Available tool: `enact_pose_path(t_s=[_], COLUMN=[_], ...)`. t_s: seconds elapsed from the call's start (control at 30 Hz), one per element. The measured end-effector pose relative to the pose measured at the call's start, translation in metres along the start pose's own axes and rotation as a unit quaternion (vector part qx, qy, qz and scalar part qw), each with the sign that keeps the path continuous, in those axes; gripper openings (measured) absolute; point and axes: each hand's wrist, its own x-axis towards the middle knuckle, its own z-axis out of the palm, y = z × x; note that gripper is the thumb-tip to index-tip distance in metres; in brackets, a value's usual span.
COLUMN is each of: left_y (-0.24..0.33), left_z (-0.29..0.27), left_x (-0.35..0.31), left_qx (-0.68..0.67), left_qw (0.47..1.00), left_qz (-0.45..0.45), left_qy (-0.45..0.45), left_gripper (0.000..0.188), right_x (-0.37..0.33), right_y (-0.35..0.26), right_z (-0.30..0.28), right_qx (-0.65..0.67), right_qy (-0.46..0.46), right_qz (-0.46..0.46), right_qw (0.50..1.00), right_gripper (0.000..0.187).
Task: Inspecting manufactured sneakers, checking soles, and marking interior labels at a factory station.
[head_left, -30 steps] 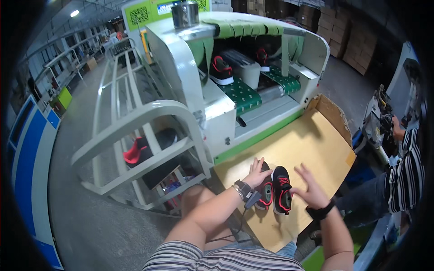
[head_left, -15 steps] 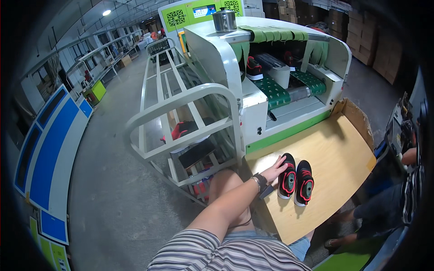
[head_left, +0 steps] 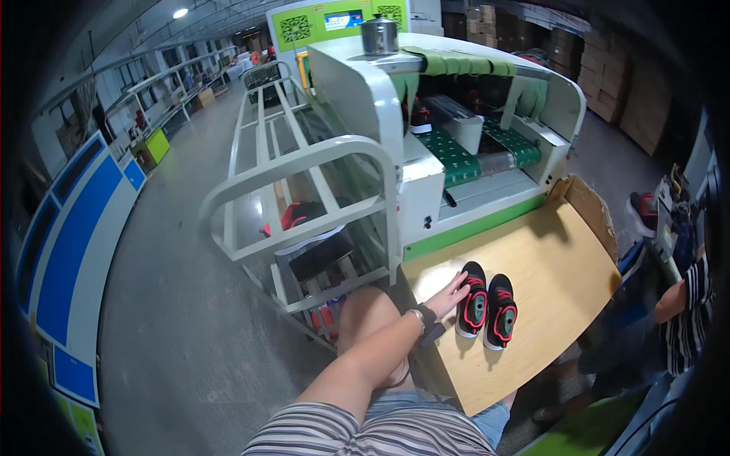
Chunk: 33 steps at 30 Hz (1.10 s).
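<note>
Two black sneakers with red laces and red trim stand side by side on the light wooden board: a left shoe (head_left: 473,289) and a right shoe (head_left: 499,315). A dark green insert with a round hole, like a shoe last, fills the opening of each. My left hand (head_left: 447,298) reaches in with its fingers stretched out, and the fingertips touch the left shoe's side near the laces. It does not grip the shoe. A dark band circles my left wrist. My right hand does not show.
Beyond the board (head_left: 555,266) stands a white machine with a green conveyor belt (head_left: 449,156) and green flap curtains. A metal pot (head_left: 379,36) sits on top. A tubular rack (head_left: 304,167) at left holds another sneaker (head_left: 293,216). A co-worker's arm (head_left: 671,300) shows at right.
The whole view has shifted slightly, and the board and shoes appear a little further left. My left hand stays at the left shoe. At right, more of the co-worker and a sneaker shows.
</note>
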Motion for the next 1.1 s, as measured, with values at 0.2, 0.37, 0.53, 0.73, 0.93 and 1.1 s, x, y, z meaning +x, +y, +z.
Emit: enact_pose_path(t_s=[0.2, 0.37, 0.53, 0.73, 0.93, 1.1], left_y=[-0.024, -0.020, -0.026, -0.026, -0.024, -0.018], left_z=[0.009, 0.007, 0.006, 0.011, 0.010, 0.006], left_x=[0.005, 0.010, 0.010, 0.014, 0.013, 0.007], left_qx=[-0.016, 0.088, 0.100, 0.124, 0.128, 0.126], left_qw=[0.998, 0.995, 0.993, 0.991, 0.989, 0.990], left_qz=[0.039, 0.038, 0.031, 0.022, 0.014, 0.010], left_qy=[0.036, 0.037, 0.046, 0.049, 0.069, 0.067], left_gripper=[0.071, 0.073, 0.075, 0.076, 0.072, 0.073], right_x=[-0.004, -0.017, -0.014, -0.018, -0.019, -0.017], right_y=[-0.007, -0.009, -0.007, -0.008, -0.007, -0.005], right_z=[0.017, 0.020, 0.029, 0.029, 0.030, 0.030], right_qx=[0.014, 0.009, 0.013, 0.011, 0.002, 0.014], right_qy=[-0.011, -0.002, -0.005, -0.002, -0.009, -0.006], right_qz=[0.025, 0.039, 0.052, 0.071, 0.078, 0.077], right_qw=[1.000, 0.999, 0.999, 0.997, 0.997, 0.997], right_gripper=[0.053, 0.052, 0.051, 0.050, 0.049, 0.048])
